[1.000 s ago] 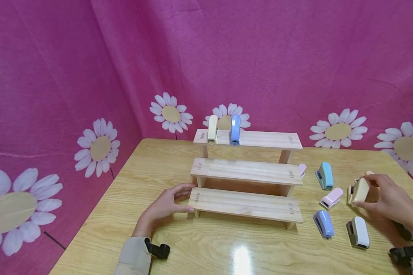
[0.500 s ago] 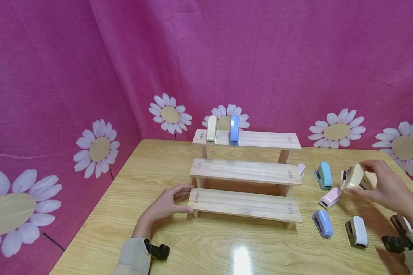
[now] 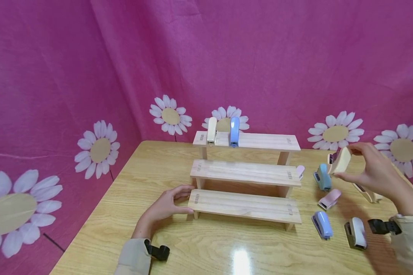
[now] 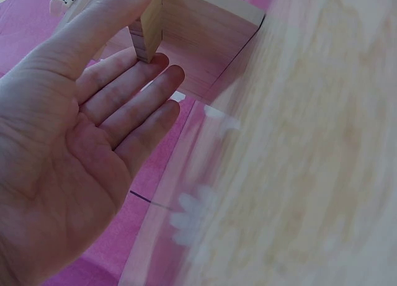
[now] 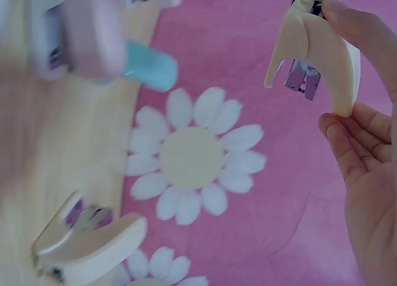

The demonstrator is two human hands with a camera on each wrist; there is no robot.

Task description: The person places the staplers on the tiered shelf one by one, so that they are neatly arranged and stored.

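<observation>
Left hand (image 3: 166, 201): palm facing inward, four fingers nearly straight, side by side, thumb spread apart. Right hand (image 3: 376, 173): raised, farther forward than left, thumb opposed to fingertips in pinch. Left sleeve (image 3: 133, 256), right sleeve (image 3: 410, 238): beige, ending near wrists.

magenta cloth (image 3: 261, 57) with large white-petalled daisies (image 3: 100, 150), behind and left of a wooden table (image 3: 275, 246)

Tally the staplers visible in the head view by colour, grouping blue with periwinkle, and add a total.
Cream staplers: 3, one of them held
Blue and periwinkle staplers: 2
Pink staplers: 2, one partly hidden
Teal stapler: 1
White stapler: 1
Total: 9
</observation>
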